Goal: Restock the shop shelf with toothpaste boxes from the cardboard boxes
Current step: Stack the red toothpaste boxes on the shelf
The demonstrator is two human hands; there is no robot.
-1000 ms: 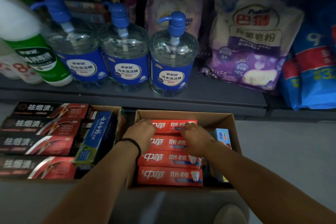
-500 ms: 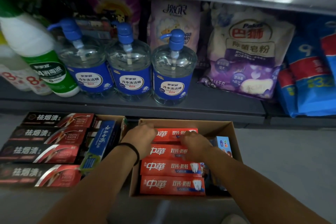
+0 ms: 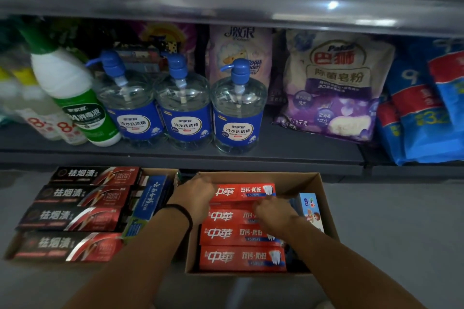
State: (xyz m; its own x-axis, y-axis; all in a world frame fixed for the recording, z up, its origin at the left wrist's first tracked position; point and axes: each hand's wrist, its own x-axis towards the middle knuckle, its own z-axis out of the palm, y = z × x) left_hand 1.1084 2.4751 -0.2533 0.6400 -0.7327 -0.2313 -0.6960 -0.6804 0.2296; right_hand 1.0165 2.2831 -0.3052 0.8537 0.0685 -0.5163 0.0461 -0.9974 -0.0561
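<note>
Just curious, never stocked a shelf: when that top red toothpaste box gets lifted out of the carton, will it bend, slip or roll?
The top red toothpaste box looks like a long flat-sided carton, so it probably stays stiff and won't roll. Its glossy print may be slightly slippery. With the left hand and right hand at its ends, it likely lifts level.

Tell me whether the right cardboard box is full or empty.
Neither: the cardboard box holds four visible red toothpaste boxes.
</note>
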